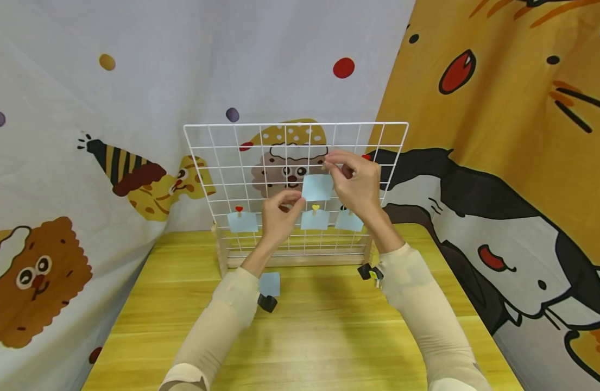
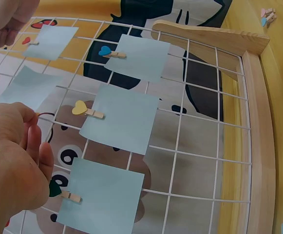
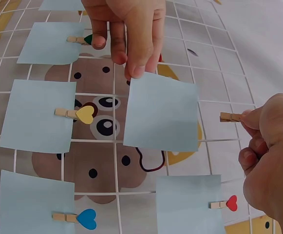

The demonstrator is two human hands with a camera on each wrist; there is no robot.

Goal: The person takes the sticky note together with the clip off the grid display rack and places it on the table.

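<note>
My left hand (image 1: 280, 218) pinches a light blue square of paper (image 1: 317, 187) by one corner and holds it against the white wire grid (image 1: 296, 124). Up and to the right of it, my right hand (image 1: 355, 182) pinches a small wooden clothespin (image 3: 230, 117) between thumb and fingers. A gap shows between this clothespin and the paper's edge in the right wrist view. Below the held paper, another blue square hangs from a clothespin with a yellow heart (image 3: 85, 115). Other squares hang from clothespins with a blue heart (image 3: 86, 219), a red heart (image 3: 232, 203) and a green heart (image 2: 55, 188).
The grid stands upright in a wooden base (image 1: 295, 260) on a yellow wood-grain table (image 1: 319, 336). Blue paper (image 1: 270, 284) lies on the table near my left wrist. Loose heart clothespins (image 2: 269, 17) lie beyond the base's right end. A printed cloth (image 1: 148, 81) hangs behind.
</note>
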